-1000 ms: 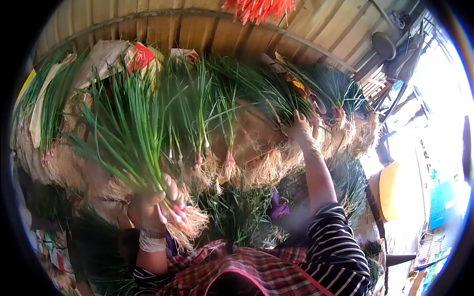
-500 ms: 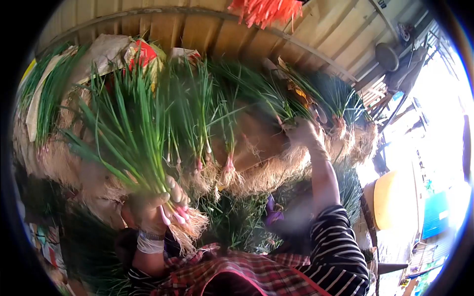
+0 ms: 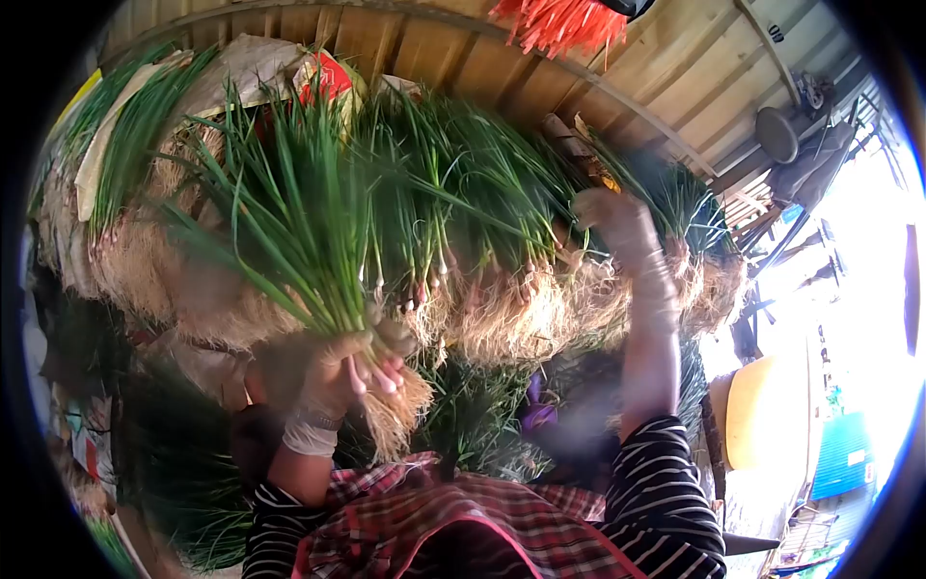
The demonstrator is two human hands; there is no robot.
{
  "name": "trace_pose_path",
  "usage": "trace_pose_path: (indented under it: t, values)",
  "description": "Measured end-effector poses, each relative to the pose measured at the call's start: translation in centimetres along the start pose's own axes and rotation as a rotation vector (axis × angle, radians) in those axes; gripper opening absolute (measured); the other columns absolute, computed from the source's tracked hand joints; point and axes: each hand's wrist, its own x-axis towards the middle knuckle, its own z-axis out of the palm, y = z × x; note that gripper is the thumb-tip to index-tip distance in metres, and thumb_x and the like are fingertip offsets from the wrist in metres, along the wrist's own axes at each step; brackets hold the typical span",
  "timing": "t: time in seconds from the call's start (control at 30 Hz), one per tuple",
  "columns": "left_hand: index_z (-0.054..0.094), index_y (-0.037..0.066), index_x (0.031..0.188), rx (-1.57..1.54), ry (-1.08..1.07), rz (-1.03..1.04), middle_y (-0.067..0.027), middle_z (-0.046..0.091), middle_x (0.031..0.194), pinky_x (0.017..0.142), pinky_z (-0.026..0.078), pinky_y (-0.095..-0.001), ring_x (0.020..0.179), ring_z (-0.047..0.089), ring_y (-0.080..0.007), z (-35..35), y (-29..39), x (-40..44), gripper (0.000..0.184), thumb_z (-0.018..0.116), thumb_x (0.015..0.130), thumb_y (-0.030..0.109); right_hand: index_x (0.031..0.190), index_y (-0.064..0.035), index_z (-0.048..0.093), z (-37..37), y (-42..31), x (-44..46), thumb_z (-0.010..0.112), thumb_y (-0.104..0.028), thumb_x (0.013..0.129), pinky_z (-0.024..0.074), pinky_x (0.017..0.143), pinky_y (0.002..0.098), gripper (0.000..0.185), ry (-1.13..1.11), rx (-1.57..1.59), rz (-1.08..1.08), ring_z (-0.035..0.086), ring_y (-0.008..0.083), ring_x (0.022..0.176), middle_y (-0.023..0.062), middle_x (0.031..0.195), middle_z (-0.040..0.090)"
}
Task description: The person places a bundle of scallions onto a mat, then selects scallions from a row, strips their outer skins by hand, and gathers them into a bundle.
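In my gloved left hand [image 3: 333,372], a bunch of spring onions [image 3: 328,241] stands upright. The fingers are closed round its lower stems, and pinkish bulbs with pale stringy roots [image 3: 397,410] hang below the grip. My gloved right hand [image 3: 622,227] is raised at the right end of a row of spring onions [image 3: 473,183]. Motion blurs its bent fingers, so whether they hold anything is unclear. The row's small bulbs and roots [image 3: 511,314] face me along the front edge.
More bundled spring onions [image 3: 145,145] lie at the far left, others [image 3: 690,207] at the right. Loose greens [image 3: 473,425] lie below, near a purple tie [image 3: 536,410]. Red plastic strips [image 3: 564,24] hang overhead. A yellow container [image 3: 757,415] and a blue crate [image 3: 842,454] stand at right.
My right hand has lifted up and right from the onions it was touching. More spring onions now lie across the middle of the row. My left hand keeps its bunch, and the view has shifted.
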Motion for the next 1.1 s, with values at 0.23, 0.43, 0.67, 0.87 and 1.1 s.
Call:
trace_pose_path:
  t: [0.23, 0.43, 0.67, 0.87, 1.1]
  values:
    - [0.052, 0.008, 0.102, -0.052, 0.026, -0.079, -0.0086, 0.058, 0.08, 0.076, 0.048, -0.0421, 0.079, 0.059, -0.0292, -1.2, -1.5, 0.4, 0.029, 0.061, 0.074, 0.009, 0.105, -0.0088, 0.058, 14.5, 3.3, 3.0, 0.048, -0.019, 0.088, 0.0524, 0.066, 0.0315, 0.022, -0.307, -0.838, 0.413, 0.06, 0.0179, 0.077, 0.0096, 0.09, 0.062]
    - [0.051, 0.007, 0.106, 0.026, 0.092, -0.094, -0.0077, 0.057, 0.079, 0.073, 0.046, -0.0414, 0.077, 0.056, -0.0272, 0.2, -0.8, 0.0, 0.031, 0.061, 0.076, 0.011, 0.103, -0.0103, 0.063, 9.7, -2.4, 6.9, 0.059, -0.02, 0.081, 0.0522, 0.075, 0.0327, 0.025, 0.014, -0.455, 0.244, 0.064, 0.0232, 0.077, 0.0112, 0.093, 0.065]
    - [0.047, 0.005, 0.108, 0.022, 0.061, -0.031, -0.0098, 0.055, 0.079, 0.068, 0.046, -0.0399, 0.076, 0.055, -0.0275, 0.0, -1.7, 0.7, 0.035, 0.059, 0.076, 0.009, 0.135, -0.0043, 0.028, 25.2, -1.9, 7.5, 0.055, -0.042, 0.082, 0.0396, 0.095, 0.0333, 0.07, -0.071, 0.039, 0.485, 0.046, 0.0248, 0.115, 0.02, 0.125, 0.045]
    - [0.046, 0.006, 0.107, 0.014, -0.015, 0.006, -0.0091, 0.054, 0.077, 0.067, 0.047, -0.0391, 0.073, 0.054, -0.0264, 0.5, -0.9, 0.7, 0.037, 0.061, 0.074, 0.012, 0.13, -0.012, 0.037, 25.7, -3.2, 7.2, 0.058, -0.03, 0.083, 0.0246, 0.106, 0.0317, 0.055, -0.22, 0.428, 0.349, 0.03, 0.0241, 0.127, 0.0109, 0.139, 0.031]
    - [0.049, 0.006, 0.104, 0.023, -0.009, 0.032, -0.0077, 0.056, 0.074, 0.066, 0.047, -0.0381, 0.07, 0.055, -0.0252, 0.2, -0.7, 0.7, 0.036, 0.064, 0.072, 0.011, 0.13, -0.0135, 0.036, 12.4, 8.0, -2.4, 0.06, -0.023, 0.079, 0.0327, 0.099, 0.0454, 0.058, 0.049, -0.579, 0.207, 0.044, 0.0291, 0.115, 0.0203, 0.127, 0.042]
